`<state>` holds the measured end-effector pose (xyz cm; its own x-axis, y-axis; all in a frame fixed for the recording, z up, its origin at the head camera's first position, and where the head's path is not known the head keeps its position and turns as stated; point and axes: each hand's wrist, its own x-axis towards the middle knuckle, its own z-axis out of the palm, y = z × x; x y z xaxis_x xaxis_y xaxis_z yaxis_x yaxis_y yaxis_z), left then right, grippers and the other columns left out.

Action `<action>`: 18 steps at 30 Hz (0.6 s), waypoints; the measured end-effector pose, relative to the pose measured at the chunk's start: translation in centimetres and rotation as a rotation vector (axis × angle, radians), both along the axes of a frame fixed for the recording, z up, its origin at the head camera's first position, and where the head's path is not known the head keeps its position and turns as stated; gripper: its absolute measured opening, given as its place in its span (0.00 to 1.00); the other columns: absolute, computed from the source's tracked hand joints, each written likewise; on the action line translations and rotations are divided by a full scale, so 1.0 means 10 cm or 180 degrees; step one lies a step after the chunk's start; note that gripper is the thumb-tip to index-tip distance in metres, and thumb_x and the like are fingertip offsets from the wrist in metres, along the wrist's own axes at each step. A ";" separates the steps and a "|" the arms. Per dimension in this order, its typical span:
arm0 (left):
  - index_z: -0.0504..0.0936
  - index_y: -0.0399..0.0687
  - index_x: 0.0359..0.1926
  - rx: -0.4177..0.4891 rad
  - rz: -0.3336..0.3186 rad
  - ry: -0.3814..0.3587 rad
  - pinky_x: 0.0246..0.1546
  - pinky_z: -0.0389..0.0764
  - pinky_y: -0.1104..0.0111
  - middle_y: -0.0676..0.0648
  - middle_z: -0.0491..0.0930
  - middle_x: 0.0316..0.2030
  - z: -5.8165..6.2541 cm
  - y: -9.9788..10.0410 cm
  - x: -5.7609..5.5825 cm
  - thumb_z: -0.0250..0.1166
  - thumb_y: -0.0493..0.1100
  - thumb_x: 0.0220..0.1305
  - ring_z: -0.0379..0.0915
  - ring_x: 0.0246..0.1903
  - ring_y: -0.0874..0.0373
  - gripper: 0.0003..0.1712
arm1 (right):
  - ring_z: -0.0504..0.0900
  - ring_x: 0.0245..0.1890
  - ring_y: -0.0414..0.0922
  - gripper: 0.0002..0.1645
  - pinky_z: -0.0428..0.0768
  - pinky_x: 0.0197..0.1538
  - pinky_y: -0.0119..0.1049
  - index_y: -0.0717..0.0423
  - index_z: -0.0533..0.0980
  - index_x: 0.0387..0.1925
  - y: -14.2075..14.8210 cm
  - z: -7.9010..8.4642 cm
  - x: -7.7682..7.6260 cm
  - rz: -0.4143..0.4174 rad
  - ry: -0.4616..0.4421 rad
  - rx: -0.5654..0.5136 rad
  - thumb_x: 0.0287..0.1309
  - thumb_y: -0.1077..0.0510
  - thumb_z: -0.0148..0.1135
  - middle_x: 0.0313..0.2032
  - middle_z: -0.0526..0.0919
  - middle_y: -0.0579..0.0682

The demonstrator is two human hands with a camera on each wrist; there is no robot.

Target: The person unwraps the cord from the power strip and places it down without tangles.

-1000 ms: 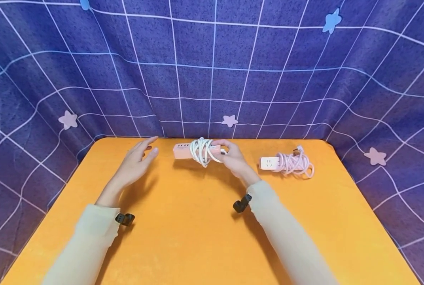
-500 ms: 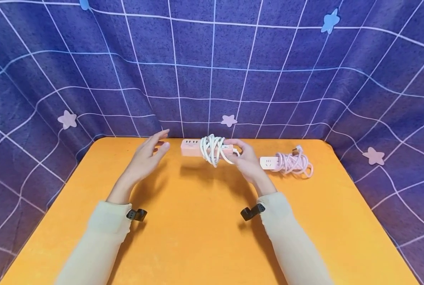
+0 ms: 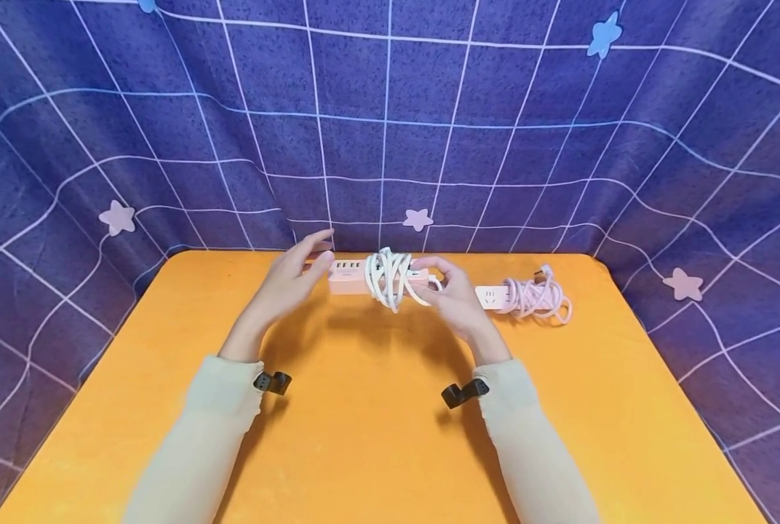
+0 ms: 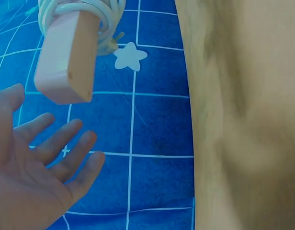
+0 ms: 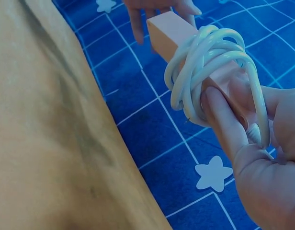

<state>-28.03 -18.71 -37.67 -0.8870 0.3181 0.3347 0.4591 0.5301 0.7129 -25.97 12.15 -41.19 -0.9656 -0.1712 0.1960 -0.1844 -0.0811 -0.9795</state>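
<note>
A pink power strip (image 3: 347,284) with its white cord (image 3: 386,280) wound round the middle is held up above the table by my right hand (image 3: 455,295). In the right wrist view, the right thumb and fingers grip the strip's cord end, and a loop of cord passes over them. My left hand (image 3: 292,280) is at the strip's other end, fingers spread. The left wrist view shows a gap between that hand (image 4: 47,167) and the strip's bare end (image 4: 66,62).
A second power strip (image 3: 491,297), wrapped in its own pink cord (image 3: 537,297), lies on the orange table (image 3: 364,437) at right. Behind the table hangs a blue gridded curtain (image 3: 357,145) with star shapes.
My left hand has moved right, up to the power strip's free end. The right hand has carried the strip a little to the right, then held it about there.
</note>
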 end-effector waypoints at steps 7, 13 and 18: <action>0.72 0.50 0.76 -0.0132 -0.0149 -0.0088 0.66 0.78 0.53 0.43 0.78 0.68 0.02 0.11 -0.10 0.55 0.56 0.83 0.79 0.63 0.49 0.29 | 0.76 0.46 0.41 0.18 0.76 0.40 0.27 0.67 0.78 0.53 0.08 -0.04 0.02 -0.0017 0.0103 -0.0006 0.62 0.76 0.68 0.57 0.79 0.49; 0.78 0.52 0.72 -0.0251 -0.0376 -0.0077 0.62 0.81 0.54 0.47 0.80 0.66 0.11 0.19 -0.21 0.58 0.54 0.82 0.83 0.56 0.51 0.24 | 0.76 0.38 0.39 0.17 0.76 0.37 0.26 0.62 0.79 0.50 0.12 -0.05 0.03 0.0048 0.0117 -0.0118 0.61 0.77 0.67 0.55 0.79 0.48; 0.82 0.56 0.68 -0.0499 -0.0571 -0.0062 0.62 0.80 0.55 0.51 0.82 0.63 0.20 0.28 -0.30 0.58 0.55 0.82 0.81 0.57 0.55 0.21 | 0.81 0.37 0.39 0.18 0.81 0.38 0.27 0.59 0.79 0.47 0.14 -0.08 0.03 0.0228 0.0070 -0.0231 0.61 0.78 0.65 0.56 0.78 0.50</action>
